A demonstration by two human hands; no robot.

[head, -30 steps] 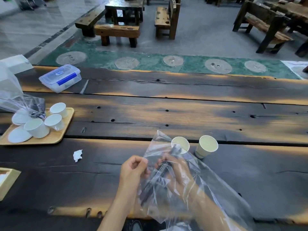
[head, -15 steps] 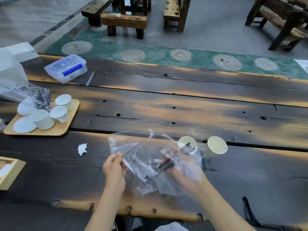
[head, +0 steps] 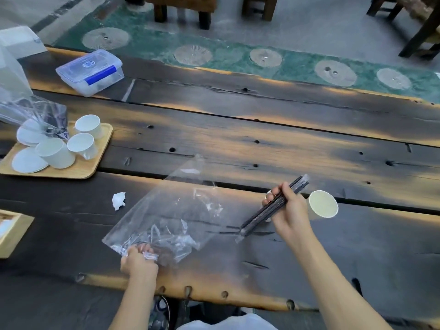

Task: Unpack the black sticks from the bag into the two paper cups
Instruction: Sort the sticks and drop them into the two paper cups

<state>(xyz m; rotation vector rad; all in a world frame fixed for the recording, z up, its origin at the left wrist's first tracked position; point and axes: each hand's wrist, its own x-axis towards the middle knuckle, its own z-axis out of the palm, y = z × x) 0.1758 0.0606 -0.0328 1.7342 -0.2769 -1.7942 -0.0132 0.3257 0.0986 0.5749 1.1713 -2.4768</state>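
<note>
My right hand [head: 287,210] grips a bundle of black sticks [head: 264,214], some in clear wrappers, held slanted above the table. The bundle is fully outside the clear plastic bag [head: 181,210], which lies flat on the dark wooden table [head: 262,144]. My left hand [head: 139,259] pinches the bag's near crumpled end. One paper cup [head: 323,204] stands just right of my right hand. The second paper cup [head: 268,193] is almost hidden behind my right hand's fingers; only a sliver of rim shows.
A wooden tray [head: 95,163] with several white cups and lids sits at the left under another plastic bag [head: 28,110]. A clear lidded box [head: 91,71] lies far left. A crumpled white scrap [head: 118,200] is near the bag. A wooden box [head: 12,232] is at the left edge.
My right hand has pulled the bundle of black sticks out of the bag and moved right toward the cups. My left hand has drawn the bag back and flattened it on the table.
</note>
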